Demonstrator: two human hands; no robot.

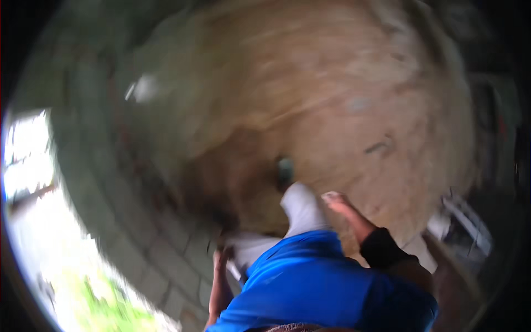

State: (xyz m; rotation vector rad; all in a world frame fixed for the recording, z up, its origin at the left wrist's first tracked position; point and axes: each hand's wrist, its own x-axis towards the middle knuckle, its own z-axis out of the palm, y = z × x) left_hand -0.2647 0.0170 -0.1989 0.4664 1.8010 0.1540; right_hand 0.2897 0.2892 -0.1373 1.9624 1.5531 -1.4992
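Observation:
My left hand (222, 258) hangs low beside my light-coloured trouser leg (249, 247); blur hides its fingers and whether anything is in them. In front of my body, to the right of my other knee, is my right hand (338, 202). A whitish patch shows at its fingertips, too smeared to tell whether it is a held thing or pale dust. A dark band or sleeve (383, 247) covers part of that forearm. My foot (285, 168) shows ahead of the knee on brown earth ground (343, 149).
A block or brick wall (105, 182) curves along the left, with a bright opening (33, 221) beyond it. Right of me stands a pale, frame-like object (467, 224). A small dark curved piece (377, 147) lies on the ground. Far left is a small white item (142, 88).

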